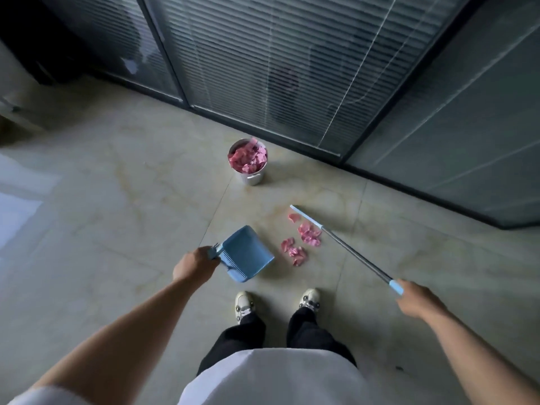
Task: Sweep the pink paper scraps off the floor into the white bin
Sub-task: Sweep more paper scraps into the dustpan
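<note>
The left hand (194, 263) is curled round the short handle of a blue dustpan (244, 252), which tilts with its open mouth toward the right, its comb edge facing the person; whether its lip touches the pale tiled floor (117, 200) cannot be told. Just right of the pan's mouth, between both hands and a little ahead of them, lie the pink paper scraps (301, 242) in a loose cluster on the floor, apart from the pan and touching or nearly touching the head of the broom (339, 244). Farther ahead, well beyond the scraps and near the glass partition with blinds (277, 68), stands the white bin (253, 178), heaped to its rim with pink paper. The broom's thin blue head rests just behind the scraps, its dark pole slanting back to the right, where the right hand (418, 299) grips the blue end of the pole, fingers wrapped about it. Below, two pale shoes (244, 304) stand close behind the scraps
</note>
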